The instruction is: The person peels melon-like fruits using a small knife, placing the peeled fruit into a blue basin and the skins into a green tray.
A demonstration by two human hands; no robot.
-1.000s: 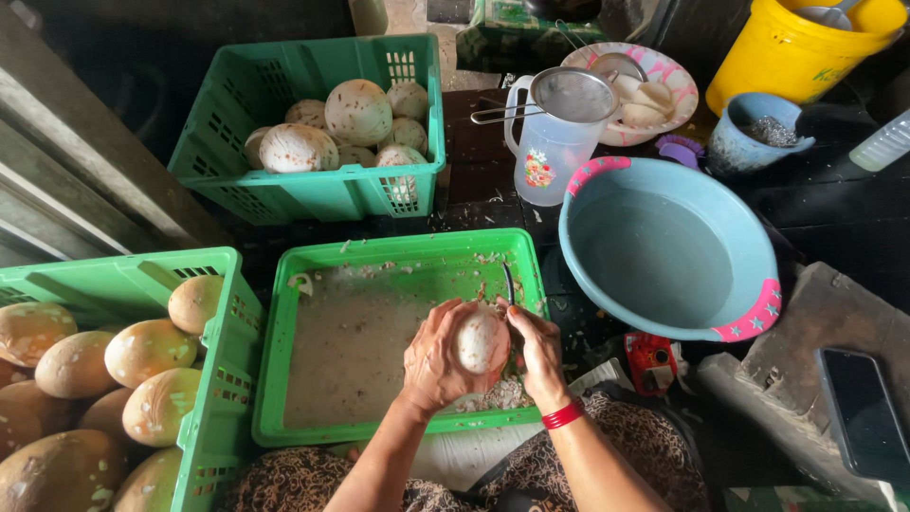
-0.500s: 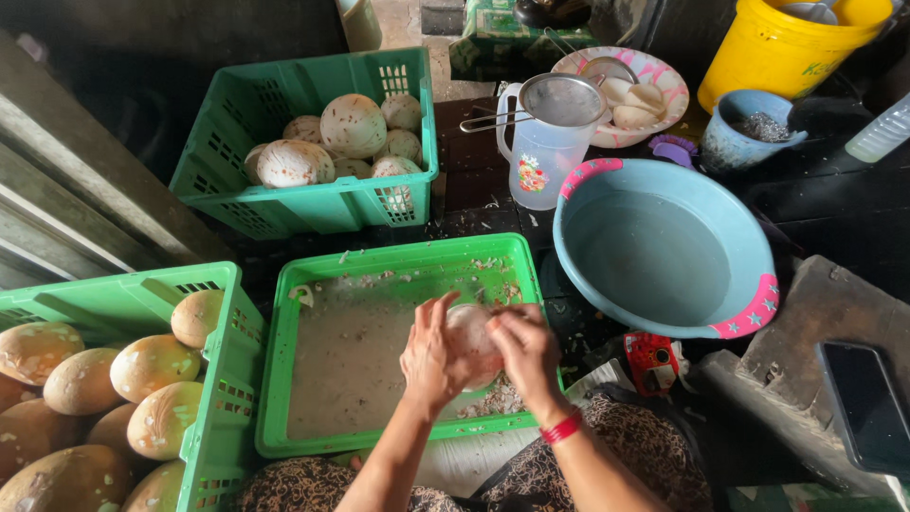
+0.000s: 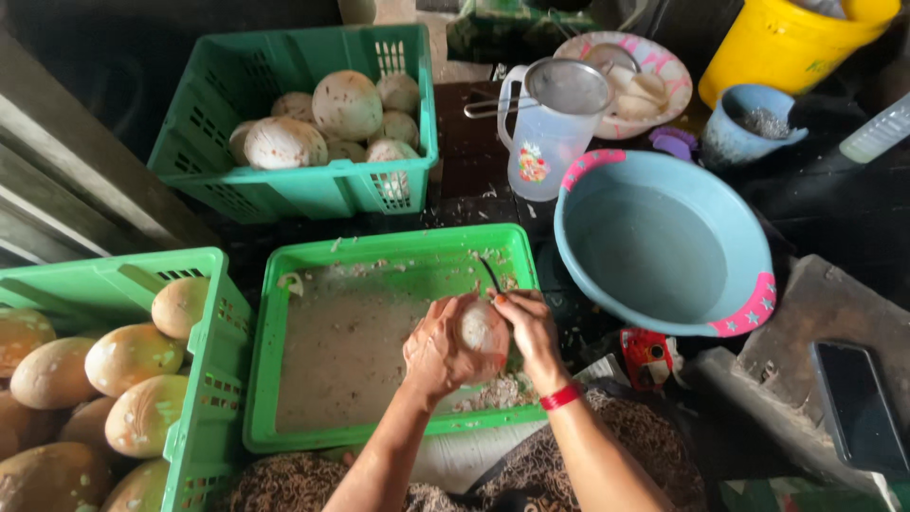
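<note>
Pale round peeled coconut [image 3: 483,330] cupped in left hand [image 3: 438,349], fingers wrapped around its left side, over near right corner of shallow green plastic tray [image 3: 284,417]. Right hand [image 3: 531,332] pressed against coconut's right side, fingers pinched on thin dark blade [image 3: 491,275] pointing far, away from body. Both hands equally close, coconut between them. Green crate of tan unpeeled coconuts [image 3: 123,360] near left; crate of whitish peeled ones [image 3: 313,118] far; blue basin [image 3: 664,242] right.

Dark phone screen [image 3: 856,406] lying flat, far right; small red packet [image 3: 646,357] nr basin.
</note>
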